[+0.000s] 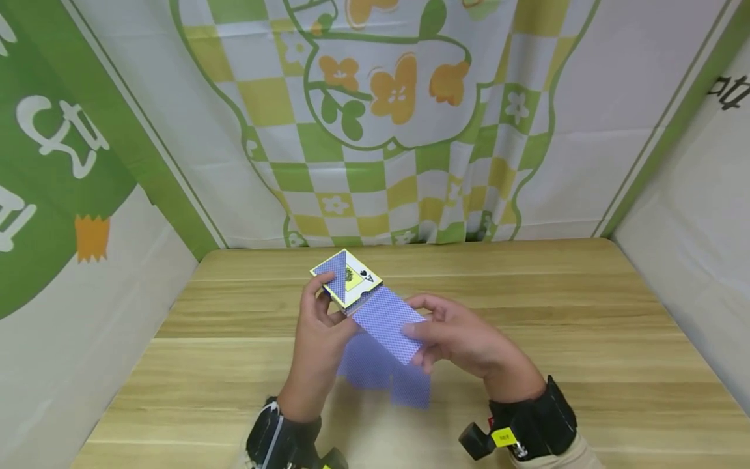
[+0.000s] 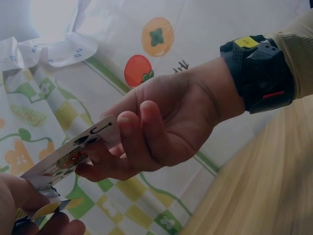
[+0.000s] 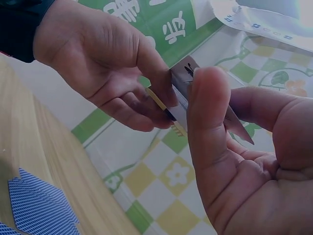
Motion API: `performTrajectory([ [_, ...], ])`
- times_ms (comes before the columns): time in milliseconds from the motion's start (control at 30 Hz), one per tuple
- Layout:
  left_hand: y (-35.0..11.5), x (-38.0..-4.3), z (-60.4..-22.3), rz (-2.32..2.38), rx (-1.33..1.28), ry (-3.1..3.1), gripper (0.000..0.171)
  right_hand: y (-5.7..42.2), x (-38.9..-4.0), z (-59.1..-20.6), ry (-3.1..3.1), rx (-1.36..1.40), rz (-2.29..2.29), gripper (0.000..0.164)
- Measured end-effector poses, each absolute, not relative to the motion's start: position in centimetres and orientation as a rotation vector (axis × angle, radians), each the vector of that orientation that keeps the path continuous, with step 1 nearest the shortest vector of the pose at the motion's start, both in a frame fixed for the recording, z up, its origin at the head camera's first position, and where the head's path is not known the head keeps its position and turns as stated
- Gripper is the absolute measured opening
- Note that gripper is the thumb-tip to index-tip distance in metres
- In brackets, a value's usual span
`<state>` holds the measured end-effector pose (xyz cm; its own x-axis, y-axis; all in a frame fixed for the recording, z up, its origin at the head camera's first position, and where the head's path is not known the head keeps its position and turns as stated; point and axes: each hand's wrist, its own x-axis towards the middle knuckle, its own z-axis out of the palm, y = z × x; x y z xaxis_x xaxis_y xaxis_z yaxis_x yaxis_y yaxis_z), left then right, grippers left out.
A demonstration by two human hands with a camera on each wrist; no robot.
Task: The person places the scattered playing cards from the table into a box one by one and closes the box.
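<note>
We judge this lining-up: left hand (image 1: 319,314) grips the box (image 1: 355,281), right hand (image 1: 459,332) pinches a card (image 1: 383,320) at its end; next move calls for steady alignment.

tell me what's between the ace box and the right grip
The blue-backed card lies between the ace box and the right grip, in the head view.

"A" and a spade are printed on the card box (image 1: 347,279), "J" is printed on a playing card (image 2: 68,153), "Lucky" is written on the checked curtain (image 2: 28,117), white Chinese characters are set on green cloth (image 1: 38,71)
</note>
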<state>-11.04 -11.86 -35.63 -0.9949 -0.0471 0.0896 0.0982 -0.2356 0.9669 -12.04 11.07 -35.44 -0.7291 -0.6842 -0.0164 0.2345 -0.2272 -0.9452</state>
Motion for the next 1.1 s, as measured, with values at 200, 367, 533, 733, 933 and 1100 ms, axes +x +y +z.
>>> performTrajectory([
  [200, -11.6, -10.8, -35.6, -2.348, -0.059, -1.952, 0.08, 10.7, -12.0, -35.4, 1.44, -0.531, -2.009, 0.039],
  [367, -11.4, -10.7, -35.7, -2.325, -0.057, -1.982, 0.08, 10.6, -11.8, -35.1, 1.462, -0.514, -2.011, 0.058],
  [533, -11.4, -10.6, -35.7, -2.326, -0.046, -1.988, 0.079, 10.7, -11.8, -34.9, 1.441, -0.541, -2.027, 0.077],
  [733, -11.2, -10.5, -35.7, -2.355, -0.051, -1.987, 0.078, 10.6, -11.7, -34.9, 1.413, -0.64, -2.049, 0.087],
  [933, -11.0, -10.4, -35.6, -2.375, -0.062, -1.968, 0.078, 10.3, -11.6, -34.8, 1.666, -0.633, -2.01, 0.073],
  [1100, -10.5, -10.0, -35.6, -2.436, -0.084, -1.959, 0.077, 9.7, -11.7, -34.9, 1.995, -0.518, -1.982, 0.057],
])
